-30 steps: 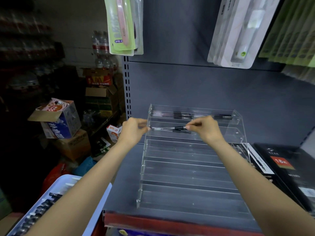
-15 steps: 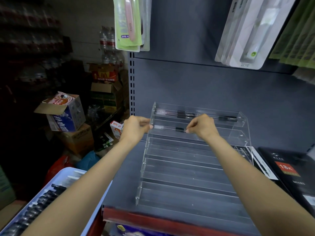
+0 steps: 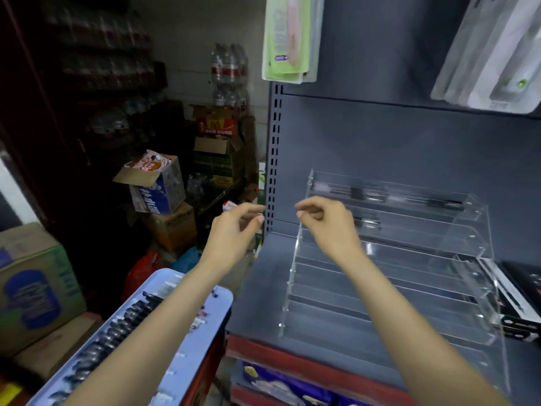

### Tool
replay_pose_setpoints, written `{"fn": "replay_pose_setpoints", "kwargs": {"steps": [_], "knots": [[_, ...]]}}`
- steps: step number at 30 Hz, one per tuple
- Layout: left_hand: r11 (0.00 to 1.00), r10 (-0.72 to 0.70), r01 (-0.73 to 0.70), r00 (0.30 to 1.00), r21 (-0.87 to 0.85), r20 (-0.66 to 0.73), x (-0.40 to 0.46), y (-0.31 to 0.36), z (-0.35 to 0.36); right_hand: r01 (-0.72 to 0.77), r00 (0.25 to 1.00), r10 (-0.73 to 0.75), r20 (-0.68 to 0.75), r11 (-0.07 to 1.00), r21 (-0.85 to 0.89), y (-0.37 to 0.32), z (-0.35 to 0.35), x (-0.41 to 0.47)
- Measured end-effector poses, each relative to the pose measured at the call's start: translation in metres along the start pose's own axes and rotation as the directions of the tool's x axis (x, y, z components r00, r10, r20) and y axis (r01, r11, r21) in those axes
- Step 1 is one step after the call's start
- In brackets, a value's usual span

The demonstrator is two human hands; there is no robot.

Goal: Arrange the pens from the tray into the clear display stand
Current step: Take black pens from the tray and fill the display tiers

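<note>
left hand (image 3: 234, 230) nearer, fingers loosely curled, nothing held | pens (image 3: 117, 326) lie below-left in tray (image 3: 187, 356), long axes crosswise | right hand (image 3: 328, 221) likewise empty beside display stand (image 3: 389, 288)

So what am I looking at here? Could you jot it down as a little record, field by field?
place: shop shelf, stockroom clutter to the left
stand: clear, stepped, on the shelf
top step: pens lying end to end
second step: one pen partly hidden by the right hand
lower steps: no pens
tray: pale blue, lower left, holds a row of pens
left hand: empty, fingers loosely curled, left of the stand
right hand: empty, over the stand's left edge
</note>
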State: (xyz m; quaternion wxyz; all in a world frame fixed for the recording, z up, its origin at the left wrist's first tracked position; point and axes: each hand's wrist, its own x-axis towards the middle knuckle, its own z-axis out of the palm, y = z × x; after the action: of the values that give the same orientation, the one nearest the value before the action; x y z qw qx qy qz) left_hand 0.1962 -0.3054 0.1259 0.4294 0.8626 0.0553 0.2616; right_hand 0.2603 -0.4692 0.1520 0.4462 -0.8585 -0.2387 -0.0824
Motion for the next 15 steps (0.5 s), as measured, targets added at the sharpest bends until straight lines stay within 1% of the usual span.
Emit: {"fn": "replay_pose_setpoints", "kwargs": {"steps": [4,6,8,11,15], "knots": [[0.993,-0.044,0.041,0.999,0.114,0.025,-0.025,-0.050,-0.054,0.037,0.991,-0.042,0.125,0.998,0.043,-0.038,0.073,-0.023],[0.975,-0.103,0.089,0.993,0.202,0.060,-0.041,-0.088,-0.084,0.015,0.978,-0.027,0.209,0.998,0.057,-0.053,0.119,-0.036],[0.952,-0.178,0.141,0.977,0.271,0.117,-0.055,-0.132,-0.115,-0.012,0.953,0.001,0.304,0.999,0.033,-0.066,0.168,-0.048],[0.926,-0.265,0.189,0.942,0.328,0.206,-0.072,-0.198,-0.155,-0.093,0.913,0.088,0.399,0.996,-0.007,-0.075,0.244,-0.064],[0.913,-0.313,0.202,0.905,0.354,0.289,-0.089,-0.260,-0.184,-0.235,0.868,0.258,0.424,0.966,-0.106,-0.069,0.326,-0.084]]}}
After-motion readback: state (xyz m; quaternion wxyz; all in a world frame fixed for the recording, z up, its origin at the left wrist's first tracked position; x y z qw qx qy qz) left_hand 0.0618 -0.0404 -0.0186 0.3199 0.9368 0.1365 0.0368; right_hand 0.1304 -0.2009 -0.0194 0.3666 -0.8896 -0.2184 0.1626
